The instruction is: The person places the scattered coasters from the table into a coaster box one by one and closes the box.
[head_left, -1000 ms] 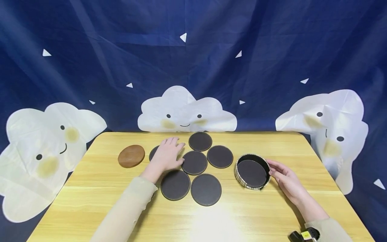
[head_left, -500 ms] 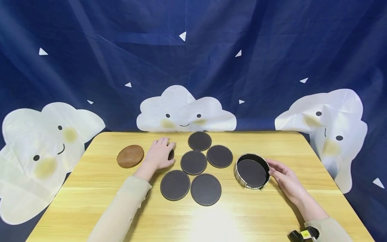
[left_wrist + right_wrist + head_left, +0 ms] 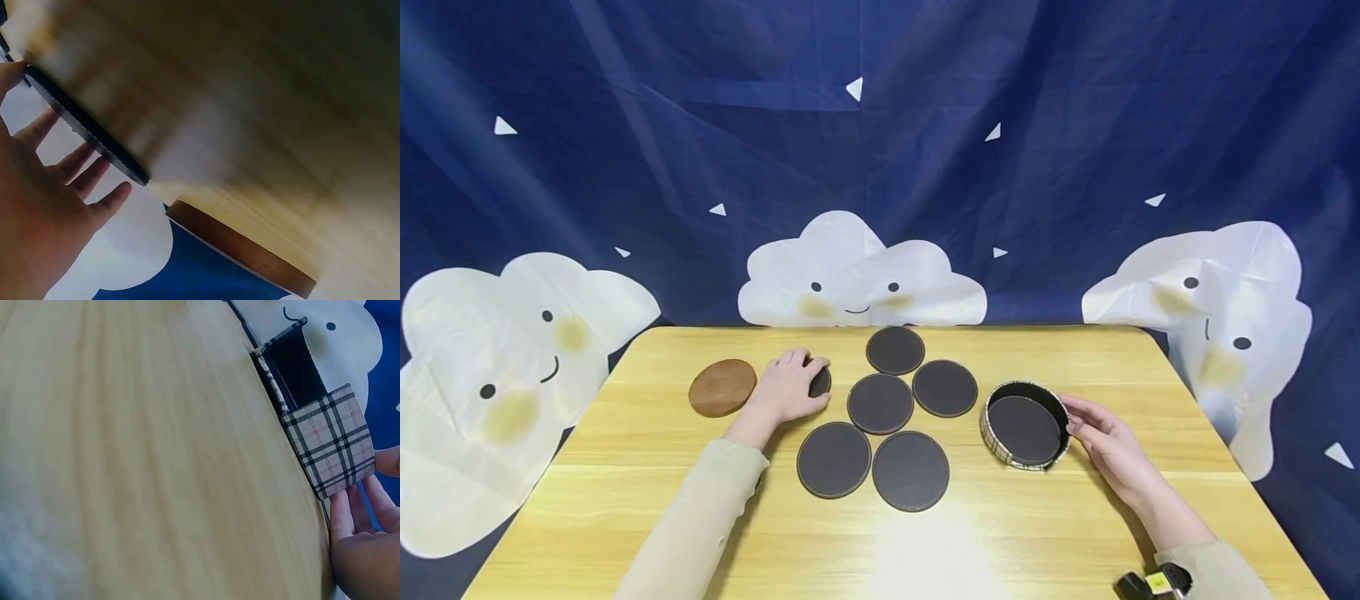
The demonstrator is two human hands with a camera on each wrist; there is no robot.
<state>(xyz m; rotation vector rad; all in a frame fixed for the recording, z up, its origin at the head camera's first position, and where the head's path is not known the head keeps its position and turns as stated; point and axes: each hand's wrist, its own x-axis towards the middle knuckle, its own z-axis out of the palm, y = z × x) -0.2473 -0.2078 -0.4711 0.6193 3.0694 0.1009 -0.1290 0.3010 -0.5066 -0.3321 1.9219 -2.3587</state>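
My left hand [image 3: 786, 390] lies over a dark round coaster [image 3: 820, 379] at the table's back left, gripping it by the edge. The left wrist view shows the coaster [image 3: 87, 128] edge-on, with the thumb at one end and fingers along its rim. Several matching coasters lie flat in mid-table, among them a middle one [image 3: 881, 404] and a front one [image 3: 911, 471]. On the right, my right hand [image 3: 1108, 446] holds the wall of a round plaid coaster holder [image 3: 1000, 446], thumb near its rim. Its inside is dark; whether a coaster lies there I cannot tell.
A brown round wooden disc [image 3: 722, 388] lies just left of my left hand. The wooden table [image 3: 1037, 533] ends at a blue curtain [image 3: 925, 167] printed with clouds. A black device [image 3: 1153, 581] is strapped at my right wrist.
My left hand has shifted left from beside the middle coaster onto the back-left one, and its fingers have closed about that coaster. My right hand and the holder stay put.
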